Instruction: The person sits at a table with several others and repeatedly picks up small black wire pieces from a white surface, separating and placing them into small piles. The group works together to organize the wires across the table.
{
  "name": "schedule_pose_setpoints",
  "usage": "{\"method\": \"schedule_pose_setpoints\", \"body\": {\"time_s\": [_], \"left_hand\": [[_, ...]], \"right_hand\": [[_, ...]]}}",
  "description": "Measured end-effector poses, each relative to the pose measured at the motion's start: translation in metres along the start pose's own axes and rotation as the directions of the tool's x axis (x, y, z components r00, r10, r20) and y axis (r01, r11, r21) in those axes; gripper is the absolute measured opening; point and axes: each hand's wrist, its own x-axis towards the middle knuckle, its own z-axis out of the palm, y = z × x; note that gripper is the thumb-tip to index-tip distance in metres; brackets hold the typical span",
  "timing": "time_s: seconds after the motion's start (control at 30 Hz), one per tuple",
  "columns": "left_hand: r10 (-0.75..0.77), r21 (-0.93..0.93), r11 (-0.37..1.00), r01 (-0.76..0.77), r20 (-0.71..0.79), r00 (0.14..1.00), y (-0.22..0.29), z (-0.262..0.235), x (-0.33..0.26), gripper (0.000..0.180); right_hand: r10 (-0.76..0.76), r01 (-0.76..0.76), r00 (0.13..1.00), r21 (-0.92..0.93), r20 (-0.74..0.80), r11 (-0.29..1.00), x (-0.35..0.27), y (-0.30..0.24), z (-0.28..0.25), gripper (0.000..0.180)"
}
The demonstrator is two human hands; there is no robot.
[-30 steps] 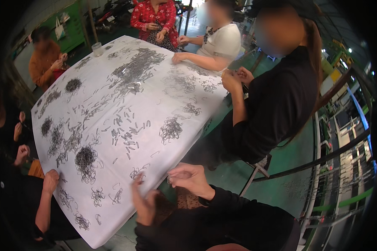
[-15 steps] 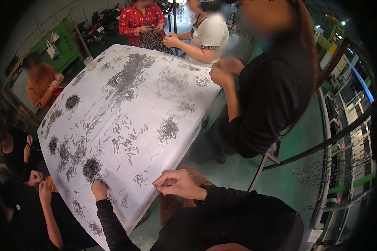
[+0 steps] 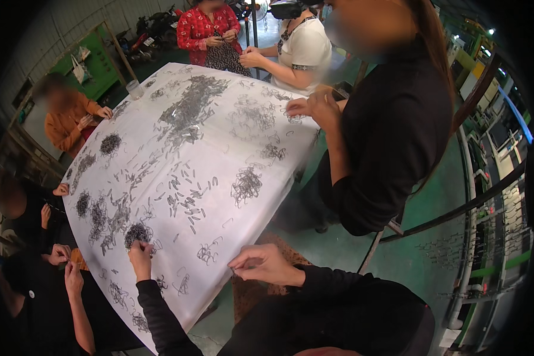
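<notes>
My left hand (image 3: 140, 260) reaches from its black sleeve to a dense heap of small dark curved pieces (image 3: 137, 232). Its fingertips are drawn together at the heap's near edge, and whatever they grip is too small to name. Over the table's right edge, my right hand (image 3: 266, 264) has thumb and fingers pinched together; what lies between them cannot be made out. Thin, dark, loop-like pieces (image 3: 207, 253) are scattered just left of that hand. Another small tangle of them (image 3: 183, 283) lies between my two arms.
The white-covered table (image 3: 231, 216) bears more tangled piles (image 3: 246, 185) and a broad spread of short grey strips (image 3: 187, 113). A clear cup (image 3: 134, 89) stands at the far left corner. Co-workers stand around the edges, one in black (image 3: 391, 130) close on the right.
My left hand stays at the heap with its fingertips shifted. The dark bit earlier seen at my right fingertips no longer shows. A co-worker at far left now reaches onto the table.
</notes>
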Motion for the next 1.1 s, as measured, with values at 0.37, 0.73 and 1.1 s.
{"method": "schedule_pose_setpoints", "body": {"time_s": [0.37,0.73,1.1], "left_hand": [[0.037,-0.521,0.854,0.012,0.083,0.996,0.137,0.029,-0.027,0.005],[0.082,-0.700,0.709,0.083,0.199,0.977,0.177,0.059,-0.099,0.013],[0.008,-0.798,0.508,0.325,0.381,0.925,0.197,0.058,-0.124,0.014]], "right_hand": [[0.000,-0.001,0.998,-0.014,-0.056,1.000,-0.004,-0.002,-0.009,0.016],[0.024,-0.054,0.989,-0.208,-0.144,0.977,-0.005,0.013,-0.018,0.024],[0.061,-0.102,0.966,-0.154,-0.251,0.983,-0.006,0.021,-0.025,0.021]]}}
